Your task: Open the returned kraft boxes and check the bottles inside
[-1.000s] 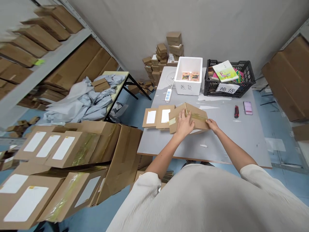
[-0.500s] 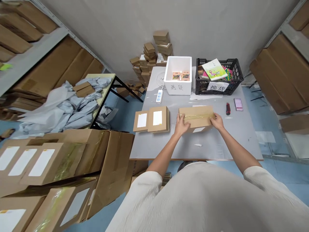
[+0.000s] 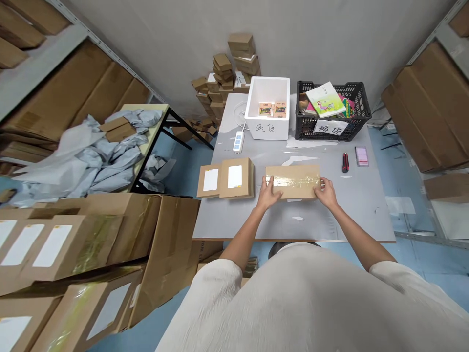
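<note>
Between my two hands is a brown cardboard box [image 3: 293, 177] with clear tape running along its upper face, over the grey table [image 3: 256, 225]. My left hand [image 3: 268, 194] grips its left end, thumb on the taped face. At the right end, my right hand [image 3: 325, 191] holds the corner with bent fingers. A sliver of white label shows low on the near side. Left of it lie two more cardboard boxes, a larger one [image 3: 236, 191] and a smaller one [image 3: 208, 191], each with a white label.
Behind stand a white foam bin [image 3: 269, 129] and a black crate [image 3: 332, 131] holding books. A power strip [image 3: 239, 142], a red-black box cutter [image 3: 345, 162] and a small purple packet [image 3: 362, 156] lie on the table. A large carton [image 3: 176, 244] of boxes stands at left.
The box between my hands has tipped so its taped face shows more and its labelled side less. Both hands shifted with it, still at its ends. The view has moved slightly.
</note>
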Available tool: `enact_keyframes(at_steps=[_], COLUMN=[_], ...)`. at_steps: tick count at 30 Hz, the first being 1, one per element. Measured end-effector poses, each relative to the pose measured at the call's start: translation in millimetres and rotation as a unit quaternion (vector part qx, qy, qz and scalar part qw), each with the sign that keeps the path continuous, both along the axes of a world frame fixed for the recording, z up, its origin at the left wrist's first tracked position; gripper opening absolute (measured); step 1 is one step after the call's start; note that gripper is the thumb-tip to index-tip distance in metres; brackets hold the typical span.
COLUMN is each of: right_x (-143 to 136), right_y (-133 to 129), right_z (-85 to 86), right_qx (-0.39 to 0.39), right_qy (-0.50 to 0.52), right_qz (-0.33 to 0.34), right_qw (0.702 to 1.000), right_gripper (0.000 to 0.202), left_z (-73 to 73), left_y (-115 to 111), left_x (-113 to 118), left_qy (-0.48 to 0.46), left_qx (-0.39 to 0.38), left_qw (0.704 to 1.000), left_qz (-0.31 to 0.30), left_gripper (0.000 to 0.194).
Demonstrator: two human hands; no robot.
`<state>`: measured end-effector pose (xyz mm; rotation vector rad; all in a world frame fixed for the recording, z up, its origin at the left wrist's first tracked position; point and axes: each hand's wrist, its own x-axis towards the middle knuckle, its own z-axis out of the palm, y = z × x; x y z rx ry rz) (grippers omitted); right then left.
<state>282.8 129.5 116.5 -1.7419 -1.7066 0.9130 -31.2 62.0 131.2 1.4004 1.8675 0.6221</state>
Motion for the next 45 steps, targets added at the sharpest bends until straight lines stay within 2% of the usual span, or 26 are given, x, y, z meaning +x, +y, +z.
enact_keyframes(at_steps=[6,10,14,20,26,31,35,41,45], right_x=[2.7,13.1,45.5,117.3,161.8,167.4,162.5,155.0,149.5], right_y=[9.6,7.9,19.5,81.4,157.9,210.7,237.5,250.7,244.2], right_z=[2.3,1.5,-2.3,-10.2,-28.8,-57.1,-81.8,-106.8,-106.4], right_qx=[-0.003,-0.004,0.009,-0.031,-0.143,-0.189,-0.193,-0.188,-0.19], right_qy=[0.01,0.038,0.026,-0.051,-0.18,-0.234,-0.249,-0.268,-0.262], right_qz=[0.012,0.021,-0.042,-0.116,-0.09,-0.059,-0.053,-0.062,-0.074], right_qw=[1.0,0.999,0.999,0.991,0.969,0.952,0.947,0.943,0.943], right_gripper=[0.067,0.058,0.044,0.041,0.04,0.041,0.044,0.05,0.052], left_z=[16.0,27.1,32.1,32.7,29.4,23.1,20.2,20.4,22.1], left_y=[15.8,22.9,28.7,37.4,39.8,33.5,34.0,38.5,38.9], left_x=[7.5,25.0,43.2,76.0,104.0,119.1,129.4,134.5,131.2], left_qy=[0.077,0.107,0.109,0.123,0.174,0.19,0.188,0.193,0.191], left_qx=[0.005,0.064,0.071,0.086,0.111,0.132,0.141,0.141,0.149], left_qw=[0.997,0.99,0.985,0.977,0.969,0.965,0.963,0.962,0.961], left_qz=[-0.001,-0.062,-0.116,-0.15,-0.133,-0.125,-0.13,-0.131,-0.134], left_gripper=[0.089,0.072,0.063,0.058,0.052,0.049,0.047,0.047,0.048])
